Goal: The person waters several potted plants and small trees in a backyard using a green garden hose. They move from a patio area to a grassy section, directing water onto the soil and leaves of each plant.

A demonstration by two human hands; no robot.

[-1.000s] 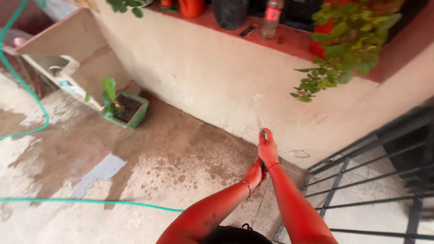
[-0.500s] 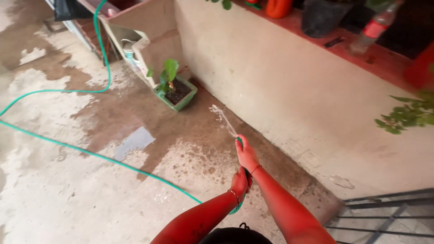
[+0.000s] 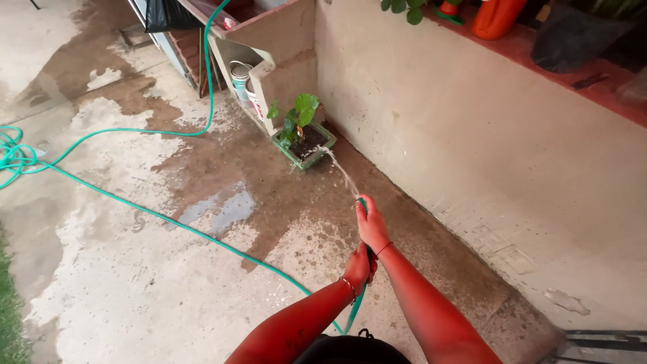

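Observation:
My right hand grips the tip of a green garden hose, thumb near the nozzle end. Just behind it my left hand holds the same hose. A thin stream of water arcs from the tip into a square green planter with a small leafy plant. The planter stands on the wet concrete floor against the low wall. The hose runs back across the floor to a coil at the far left.
A low plastered wall runs along the right, its red ledge carrying an orange jug and pots. A shelf with paint cans stands behind the planter. Puddles lie on the floor; a metal grate is at bottom right.
The view has swung left and down. The planter now sits ahead of my hands, and the water stream has shifted from the wall onto the planter.

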